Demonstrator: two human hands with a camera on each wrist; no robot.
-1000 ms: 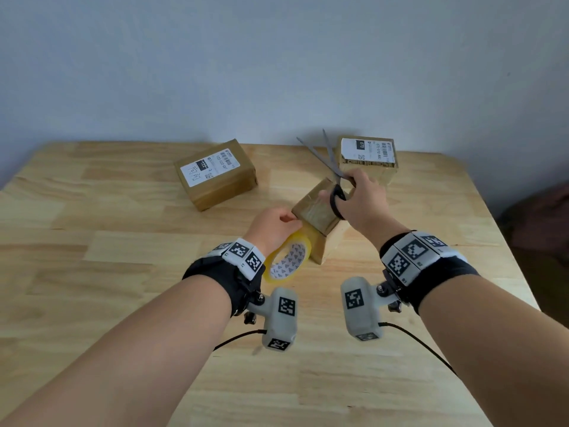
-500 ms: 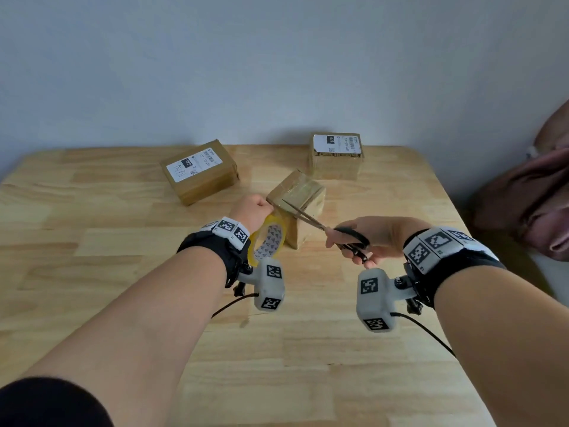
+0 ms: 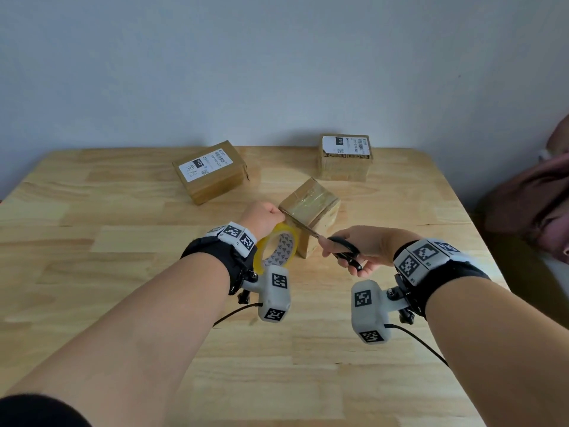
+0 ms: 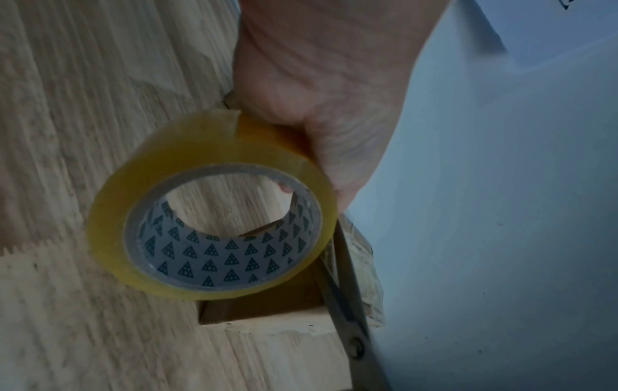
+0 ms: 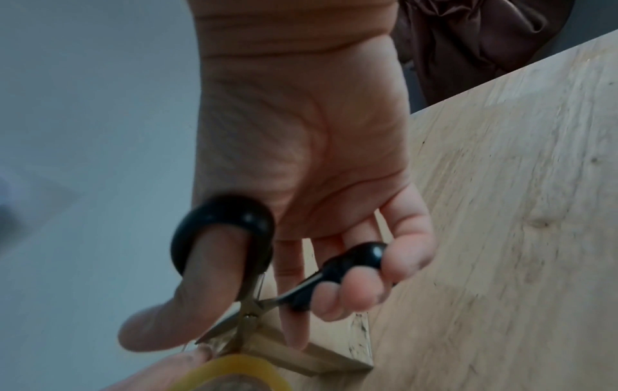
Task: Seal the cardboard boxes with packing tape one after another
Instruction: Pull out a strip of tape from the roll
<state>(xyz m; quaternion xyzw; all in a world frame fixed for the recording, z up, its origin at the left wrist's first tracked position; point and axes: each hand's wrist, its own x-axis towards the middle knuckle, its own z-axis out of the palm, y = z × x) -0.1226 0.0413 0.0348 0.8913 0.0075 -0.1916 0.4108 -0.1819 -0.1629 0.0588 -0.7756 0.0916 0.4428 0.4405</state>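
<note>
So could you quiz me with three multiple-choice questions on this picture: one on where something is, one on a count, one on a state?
1. Where is the tape roll?
A. in the left hand
B. flat on the table
C. on the far right box

2. How many boxes are on the table?
A. two
B. three
C. five

3. What is the right hand doing?
A. resting open
B. pressing a box
C. gripping scissors

Answers:
1 A, its fingers curl round the roll.
2 B, two labelled at the back, one taped box nearer.
3 C, thumb and fingers sit in the black handles.
</note>
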